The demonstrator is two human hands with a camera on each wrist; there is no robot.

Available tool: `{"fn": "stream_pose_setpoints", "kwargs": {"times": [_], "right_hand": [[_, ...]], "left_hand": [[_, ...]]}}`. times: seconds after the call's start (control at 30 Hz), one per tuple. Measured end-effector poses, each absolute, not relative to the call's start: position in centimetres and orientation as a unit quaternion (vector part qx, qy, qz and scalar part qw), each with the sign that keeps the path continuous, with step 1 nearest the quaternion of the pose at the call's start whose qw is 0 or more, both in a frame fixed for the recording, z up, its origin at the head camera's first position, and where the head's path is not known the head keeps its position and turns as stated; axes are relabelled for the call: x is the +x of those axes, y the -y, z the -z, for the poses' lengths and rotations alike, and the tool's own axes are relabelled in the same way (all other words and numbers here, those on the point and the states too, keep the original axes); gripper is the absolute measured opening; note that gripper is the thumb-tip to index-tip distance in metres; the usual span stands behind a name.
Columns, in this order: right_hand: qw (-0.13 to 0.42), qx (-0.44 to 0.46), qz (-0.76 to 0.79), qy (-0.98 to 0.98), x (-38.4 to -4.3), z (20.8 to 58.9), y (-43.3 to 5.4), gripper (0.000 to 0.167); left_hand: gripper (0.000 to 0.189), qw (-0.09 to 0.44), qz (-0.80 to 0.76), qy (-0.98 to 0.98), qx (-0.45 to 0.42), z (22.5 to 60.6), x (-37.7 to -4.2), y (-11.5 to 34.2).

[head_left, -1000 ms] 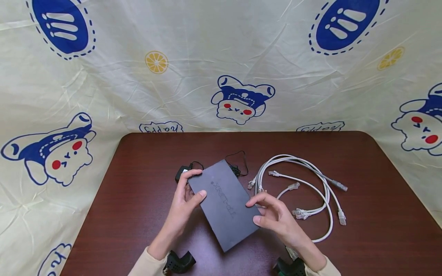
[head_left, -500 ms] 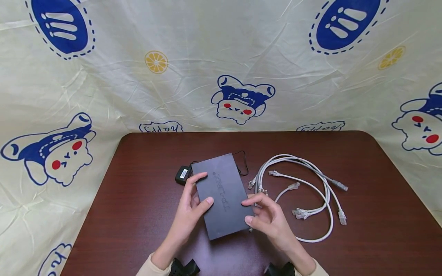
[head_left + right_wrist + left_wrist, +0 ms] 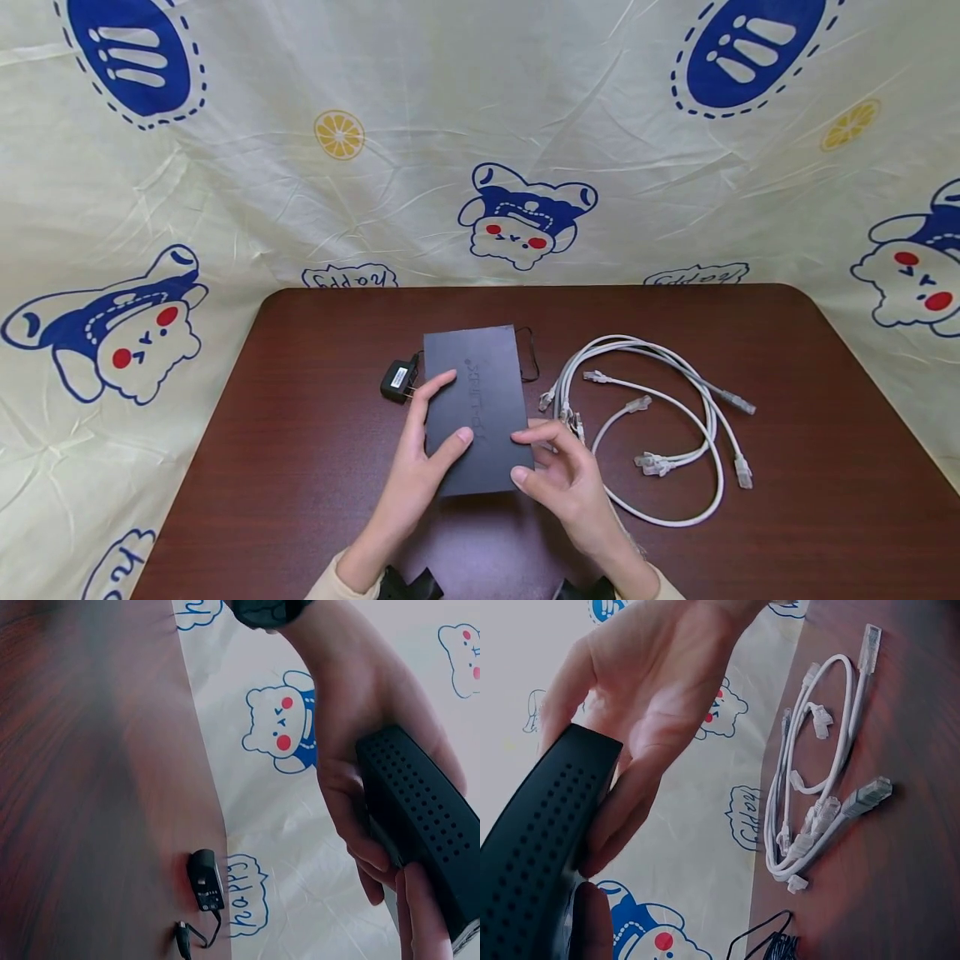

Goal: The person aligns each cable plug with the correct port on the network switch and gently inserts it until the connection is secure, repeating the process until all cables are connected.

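Both hands hold a dark grey, flat network switch (image 3: 483, 396) with embossed lettering on its top, raised over the table. My left hand (image 3: 420, 454) grips its left edge, thumb and index finger on the top face. On the lower right edge, my right hand (image 3: 562, 479) pinches it with thumb on top and other fingers curled beneath. The left wrist view shows the right hand (image 3: 660, 697) across the switch's vented side (image 3: 547, 825). In the right wrist view, the left hand (image 3: 367, 712) wraps the other vented side (image 3: 420, 802).
Looped white network cables (image 3: 675, 350) with clear plugs lie on the brown table (image 3: 315, 333), right of the switch. A black power adapter (image 3: 397, 381) sits at its left. Part of a thin black cord (image 3: 532, 354) shows behind it. A patterned cloth (image 3: 420, 217) hangs behind.
The switch has turned clockwise from a slant to nearly straight and moved slightly away from the body. Both hands have moved with it, keeping their hold. The adapter is now more exposed.
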State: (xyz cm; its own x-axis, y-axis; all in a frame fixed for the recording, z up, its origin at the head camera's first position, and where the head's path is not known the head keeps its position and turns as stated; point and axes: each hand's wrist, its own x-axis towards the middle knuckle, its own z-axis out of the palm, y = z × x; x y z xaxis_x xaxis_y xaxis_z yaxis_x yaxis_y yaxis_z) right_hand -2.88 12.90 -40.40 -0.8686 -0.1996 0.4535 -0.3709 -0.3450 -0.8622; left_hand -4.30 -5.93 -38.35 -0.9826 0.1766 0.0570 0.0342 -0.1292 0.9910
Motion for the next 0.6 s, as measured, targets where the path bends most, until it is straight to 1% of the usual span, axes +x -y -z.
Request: {"fn": "stream_pose_setpoints", "kwargs": {"times": [0.27,0.6], "right_hand": [[0.003,0.249,-0.786,0.566,-2.73,40.48,-12.39,0.032],[-0.046,0.252,-0.762,0.595,-2.84,40.50,-12.80,0.032]], "left_hand": [[0.061,0.013,-0.727,-0.683,0.073,38.30,-4.51,5.80],[0.060,0.016,-0.727,-0.685,0.046,38.88,-4.85,6.24]]}}
